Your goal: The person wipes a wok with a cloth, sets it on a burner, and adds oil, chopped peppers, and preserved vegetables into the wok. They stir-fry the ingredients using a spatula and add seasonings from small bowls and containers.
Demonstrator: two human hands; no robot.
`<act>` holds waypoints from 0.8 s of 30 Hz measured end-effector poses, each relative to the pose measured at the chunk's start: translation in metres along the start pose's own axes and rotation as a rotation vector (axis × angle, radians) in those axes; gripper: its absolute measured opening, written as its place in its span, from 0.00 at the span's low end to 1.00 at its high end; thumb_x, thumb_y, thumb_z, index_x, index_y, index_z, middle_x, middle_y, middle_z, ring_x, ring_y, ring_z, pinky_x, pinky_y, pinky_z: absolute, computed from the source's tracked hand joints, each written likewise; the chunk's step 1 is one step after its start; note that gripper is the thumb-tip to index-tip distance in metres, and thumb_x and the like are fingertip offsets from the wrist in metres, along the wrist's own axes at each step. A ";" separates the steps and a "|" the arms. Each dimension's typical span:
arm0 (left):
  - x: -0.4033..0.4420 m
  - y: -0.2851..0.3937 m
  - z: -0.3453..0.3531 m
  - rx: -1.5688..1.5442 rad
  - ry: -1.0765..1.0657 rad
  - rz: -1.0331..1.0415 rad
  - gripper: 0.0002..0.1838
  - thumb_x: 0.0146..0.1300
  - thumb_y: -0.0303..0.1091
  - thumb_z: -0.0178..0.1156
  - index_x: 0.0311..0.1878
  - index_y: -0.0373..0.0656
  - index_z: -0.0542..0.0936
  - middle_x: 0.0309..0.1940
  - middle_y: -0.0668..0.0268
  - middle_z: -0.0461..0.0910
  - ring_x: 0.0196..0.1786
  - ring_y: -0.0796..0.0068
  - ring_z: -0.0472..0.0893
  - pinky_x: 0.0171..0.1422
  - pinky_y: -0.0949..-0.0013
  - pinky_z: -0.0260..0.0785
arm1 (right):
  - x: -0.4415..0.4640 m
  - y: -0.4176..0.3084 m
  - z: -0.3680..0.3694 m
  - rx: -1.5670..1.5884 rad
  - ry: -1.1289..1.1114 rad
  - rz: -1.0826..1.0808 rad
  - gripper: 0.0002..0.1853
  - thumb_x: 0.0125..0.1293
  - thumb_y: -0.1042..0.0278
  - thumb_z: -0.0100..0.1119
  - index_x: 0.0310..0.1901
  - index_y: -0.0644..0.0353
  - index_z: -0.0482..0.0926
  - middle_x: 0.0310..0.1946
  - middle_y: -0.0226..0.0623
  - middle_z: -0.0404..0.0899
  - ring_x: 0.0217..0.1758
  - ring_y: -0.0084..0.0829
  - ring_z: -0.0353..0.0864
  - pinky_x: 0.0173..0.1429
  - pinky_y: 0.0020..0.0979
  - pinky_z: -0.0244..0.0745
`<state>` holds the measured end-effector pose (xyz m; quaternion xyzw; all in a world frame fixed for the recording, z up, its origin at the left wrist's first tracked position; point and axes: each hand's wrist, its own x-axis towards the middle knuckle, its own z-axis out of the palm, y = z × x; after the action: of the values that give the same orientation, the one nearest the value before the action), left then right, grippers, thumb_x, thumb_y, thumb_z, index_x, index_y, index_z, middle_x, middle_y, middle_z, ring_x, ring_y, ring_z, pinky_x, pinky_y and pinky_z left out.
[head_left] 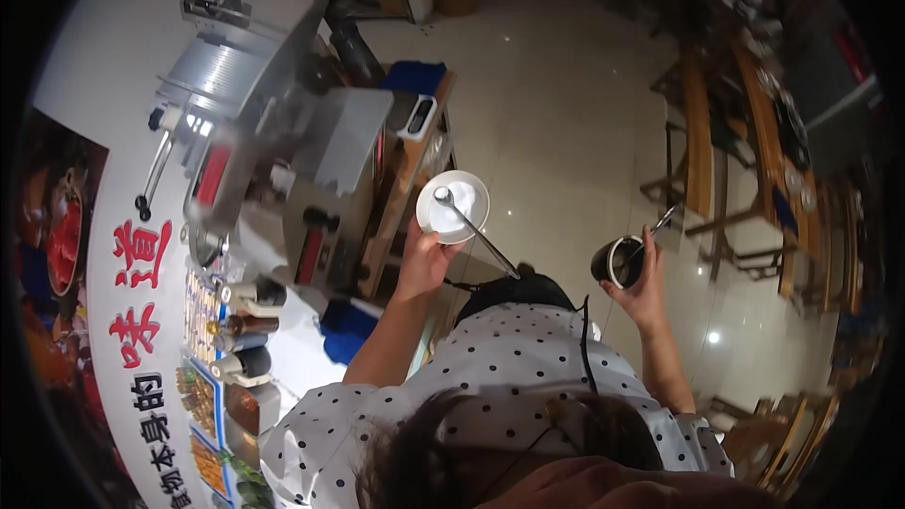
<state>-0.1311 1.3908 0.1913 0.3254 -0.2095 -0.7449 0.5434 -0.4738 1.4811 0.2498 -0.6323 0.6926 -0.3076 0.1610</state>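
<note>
My left hand [426, 262] is closed on the rim of a small white bowl [423, 205], thumb at its near edge. White contents [455, 217], whose kind I cannot make out, lie inside. A long-handled metal spoon [485, 243] rests in this bowl, its handle leaning out toward my body. On the other side, my right hand [646, 283] is wrapped around a dark cup [604, 262] with a pale rim. A second metal utensil [666, 219] sticks up out of the cup past my fingers; its lower end is hard to see.
A meat slicer [222, 85] stands on the left beside a wooden-edged counter [382, 231]. Bottles [247, 325] and trays of food [209, 462] line the near left. Tiled floor [556, 104] stretches ahead. Wooden benches [696, 132] and tables [765, 132] are on the right.
</note>
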 end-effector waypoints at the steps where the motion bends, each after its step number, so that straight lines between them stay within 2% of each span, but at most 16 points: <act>1: 0.025 0.001 0.017 0.004 0.035 0.018 0.32 0.55 0.31 0.50 0.65 0.50 0.57 0.61 0.61 0.63 0.62 0.63 0.67 0.62 0.55 0.65 | 0.040 0.009 -0.004 0.005 -0.027 -0.037 0.59 0.28 0.71 0.77 0.68 0.56 0.52 0.55 0.49 0.61 0.57 0.48 0.65 0.60 0.39 0.66; 7: 0.149 0.033 0.065 0.019 0.170 0.175 0.36 0.50 0.37 0.57 0.64 0.48 0.58 0.59 0.62 0.65 0.60 0.63 0.69 0.58 0.59 0.67 | 0.242 0.031 0.021 0.054 -0.213 -0.176 0.58 0.31 0.70 0.77 0.67 0.55 0.53 0.56 0.48 0.60 0.58 0.45 0.65 0.60 0.38 0.67; 10: 0.227 0.032 0.057 -0.025 0.218 0.226 0.38 0.45 0.37 0.59 0.63 0.46 0.60 0.56 0.62 0.68 0.56 0.63 0.72 0.52 0.62 0.70 | 0.340 0.043 0.052 0.099 -0.240 -0.310 0.58 0.30 0.69 0.78 0.67 0.55 0.53 0.55 0.50 0.59 0.57 0.47 0.65 0.59 0.38 0.67; 11: 0.254 0.042 0.059 -0.058 0.239 0.246 0.38 0.45 0.36 0.59 0.63 0.46 0.60 0.55 0.62 0.69 0.55 0.63 0.73 0.51 0.62 0.70 | 0.375 0.038 0.061 0.098 -0.286 -0.324 0.60 0.31 0.70 0.78 0.68 0.54 0.49 0.57 0.49 0.58 0.60 0.46 0.62 0.63 0.38 0.63; 13: 0.315 0.049 0.052 -0.101 0.217 0.281 0.37 0.45 0.36 0.57 0.63 0.46 0.60 0.55 0.61 0.68 0.53 0.63 0.73 0.49 0.63 0.71 | 0.436 0.037 0.079 0.103 -0.322 -0.317 0.60 0.31 0.70 0.78 0.68 0.54 0.49 0.56 0.49 0.58 0.60 0.46 0.62 0.63 0.38 0.62; 16: 0.414 0.065 0.053 -0.121 0.243 0.283 0.34 0.49 0.29 0.48 0.64 0.47 0.57 0.59 0.59 0.63 0.57 0.59 0.70 0.53 0.57 0.70 | 0.525 0.037 0.094 0.047 -0.354 -0.309 0.59 0.31 0.70 0.77 0.68 0.55 0.49 0.56 0.48 0.59 0.59 0.46 0.62 0.62 0.38 0.62; 20: 0.522 0.101 0.079 -0.202 0.194 0.307 0.32 0.52 0.31 0.47 0.64 0.48 0.57 0.60 0.63 0.62 0.58 0.62 0.68 0.58 0.56 0.65 | 0.634 0.051 0.095 -0.006 -0.335 -0.362 0.58 0.31 0.70 0.77 0.67 0.57 0.50 0.56 0.47 0.59 0.59 0.46 0.63 0.62 0.39 0.62; 21: 0.545 0.113 0.087 -0.210 0.237 0.284 0.32 0.52 0.30 0.47 0.65 0.49 0.56 0.61 0.64 0.62 0.60 0.62 0.66 0.61 0.55 0.62 | 0.658 0.059 0.100 0.005 -0.318 -0.355 0.57 0.31 0.70 0.77 0.67 0.59 0.52 0.56 0.47 0.59 0.59 0.46 0.62 0.62 0.39 0.63; 24: 0.618 0.145 0.087 -0.165 0.267 0.268 0.32 0.53 0.29 0.46 0.65 0.50 0.56 0.61 0.64 0.62 0.62 0.62 0.65 0.61 0.55 0.63 | 0.739 0.076 0.124 -0.001 -0.286 -0.306 0.58 0.31 0.67 0.77 0.67 0.56 0.52 0.54 0.47 0.61 0.59 0.46 0.62 0.61 0.40 0.63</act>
<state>-0.2182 0.7562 0.1899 0.3448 -0.1152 -0.6309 0.6854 -0.5670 0.7336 0.2301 -0.7674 0.5588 -0.2350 0.2088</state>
